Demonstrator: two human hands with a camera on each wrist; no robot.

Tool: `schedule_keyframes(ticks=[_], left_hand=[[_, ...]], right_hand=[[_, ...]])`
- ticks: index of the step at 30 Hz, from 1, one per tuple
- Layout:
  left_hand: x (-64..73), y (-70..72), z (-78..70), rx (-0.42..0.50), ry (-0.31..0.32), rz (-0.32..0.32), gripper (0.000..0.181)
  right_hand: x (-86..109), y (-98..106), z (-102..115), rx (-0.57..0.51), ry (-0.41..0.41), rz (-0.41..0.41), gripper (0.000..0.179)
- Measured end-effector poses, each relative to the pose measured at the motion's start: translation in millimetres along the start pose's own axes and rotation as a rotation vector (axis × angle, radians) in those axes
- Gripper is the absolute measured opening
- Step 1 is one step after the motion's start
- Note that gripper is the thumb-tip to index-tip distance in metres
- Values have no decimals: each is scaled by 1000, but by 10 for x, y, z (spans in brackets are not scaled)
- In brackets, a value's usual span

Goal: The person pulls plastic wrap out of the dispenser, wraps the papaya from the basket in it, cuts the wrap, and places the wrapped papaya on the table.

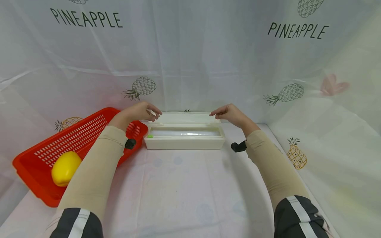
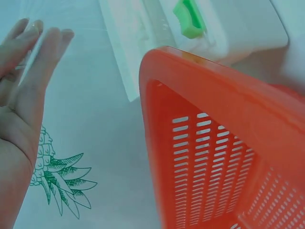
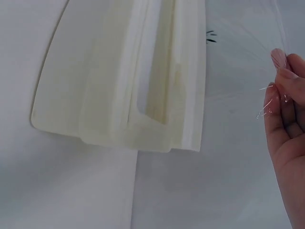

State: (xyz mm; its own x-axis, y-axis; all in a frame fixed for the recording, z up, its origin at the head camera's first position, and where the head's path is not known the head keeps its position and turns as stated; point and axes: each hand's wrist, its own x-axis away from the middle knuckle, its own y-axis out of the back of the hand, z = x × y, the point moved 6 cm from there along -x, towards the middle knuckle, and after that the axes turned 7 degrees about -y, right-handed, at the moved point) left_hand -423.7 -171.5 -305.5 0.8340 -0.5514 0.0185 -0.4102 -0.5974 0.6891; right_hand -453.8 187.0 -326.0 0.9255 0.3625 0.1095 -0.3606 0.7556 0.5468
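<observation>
A white plastic wrap dispenser (image 1: 185, 143) stands at the back of the table with its lid (image 1: 186, 117) raised. Inside lies a pale roll of wrap (image 1: 186, 133), and a small green piece (image 2: 189, 19) sits at the left end. Above the lid's left end, my left hand (image 1: 139, 111) pinches clear plastic wrap between thumb and fingers. My right hand (image 3: 290, 124) pinches the crumpled edge of the same clear film (image 3: 252, 52) above the right end. The film between the hands is nearly invisible in the head view.
A red perforated basket (image 1: 28, 162) stands at the left, close beside the dispenser and under my left forearm. It holds a yellow rounded object (image 1: 66, 168). A pale printed cloth (image 1: 178, 191) covers the table, and a pineapple-print curtain (image 1: 193, 49) hangs close behind the dispenser.
</observation>
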Motion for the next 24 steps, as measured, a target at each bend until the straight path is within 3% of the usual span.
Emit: schedule_keyframes(ticks=[14, 24], left_hand=[[20, 131, -85, -2, -24, -140, 34], [49, 202, -175, 3, -28, -223, 34]], right_hand=[[26, 88, 114, -139, 25, -101, 23], [70, 179, 206, -136, 47, -163, 21]])
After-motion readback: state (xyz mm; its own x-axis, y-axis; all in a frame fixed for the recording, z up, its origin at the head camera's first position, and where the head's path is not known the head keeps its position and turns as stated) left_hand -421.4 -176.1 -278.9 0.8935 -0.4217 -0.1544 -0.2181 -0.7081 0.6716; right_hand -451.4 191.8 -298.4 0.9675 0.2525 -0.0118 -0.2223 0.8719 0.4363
